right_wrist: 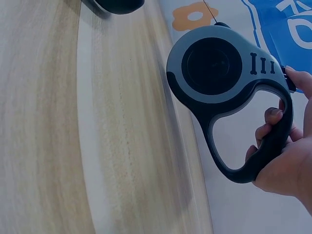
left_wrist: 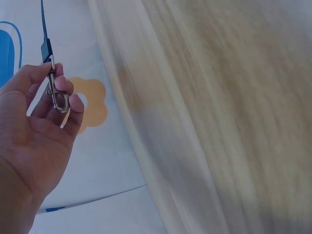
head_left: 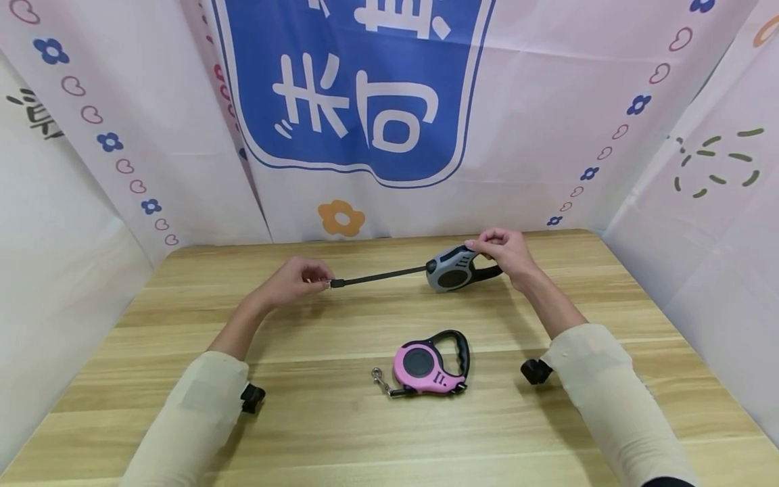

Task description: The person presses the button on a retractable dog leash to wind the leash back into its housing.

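Note:
A grey and black retractable dog leash [head_left: 453,270] is held off the table by my right hand [head_left: 504,253]. In the right wrist view the fingers [right_wrist: 274,113] wrap its black loop handle [right_wrist: 279,141], with the thumb by the button on top. Its black strap [head_left: 386,275] is drawn out to the left in a straight line. At the strap's end my left hand [head_left: 298,279] pinches the metal snap hook [left_wrist: 59,97] between thumb and fingers. Nearer me a pink and black retractable leash [head_left: 426,365] lies on the table, its metal clip [head_left: 381,380] pointing left.
The wooden table [head_left: 316,433] meets a white printed cloth backdrop [head_left: 523,135] at its far edge. More white cloth rises at the left and right sides. A black wrist camera [head_left: 535,370] sits at the right sleeve, another [head_left: 252,398] at the left sleeve.

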### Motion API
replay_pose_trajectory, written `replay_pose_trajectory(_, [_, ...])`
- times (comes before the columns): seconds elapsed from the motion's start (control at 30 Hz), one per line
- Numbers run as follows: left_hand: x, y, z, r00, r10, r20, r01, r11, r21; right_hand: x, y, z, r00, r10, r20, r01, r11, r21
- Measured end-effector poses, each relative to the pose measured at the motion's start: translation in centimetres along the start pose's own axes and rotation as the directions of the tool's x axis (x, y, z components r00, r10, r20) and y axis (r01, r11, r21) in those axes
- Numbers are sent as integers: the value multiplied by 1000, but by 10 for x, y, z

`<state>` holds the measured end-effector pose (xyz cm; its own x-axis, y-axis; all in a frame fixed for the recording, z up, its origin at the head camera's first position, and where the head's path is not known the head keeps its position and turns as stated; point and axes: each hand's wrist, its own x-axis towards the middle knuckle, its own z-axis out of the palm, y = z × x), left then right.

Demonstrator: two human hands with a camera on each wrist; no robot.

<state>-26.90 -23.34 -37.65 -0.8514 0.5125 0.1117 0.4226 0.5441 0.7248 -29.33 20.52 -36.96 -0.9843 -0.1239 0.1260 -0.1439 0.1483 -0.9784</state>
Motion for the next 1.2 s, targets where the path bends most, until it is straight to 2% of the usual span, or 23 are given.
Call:
replay_pose_trajectory(0.23, [2,4,1,1000,-1,-2,1,1000,16,0,1,1,1000,4,6,-4,1000,2])
replay_pose_trajectory(0.87, [10,12,7,1000,31,6,-31,999,-21,-1,-1,5,999,-6,40,7,1000,-31])
replay_pose_trajectory(1.2, [14,16,10,1000,26,11,-25,998,-50,0,-3,7,999,-20,48,22,999,-36])
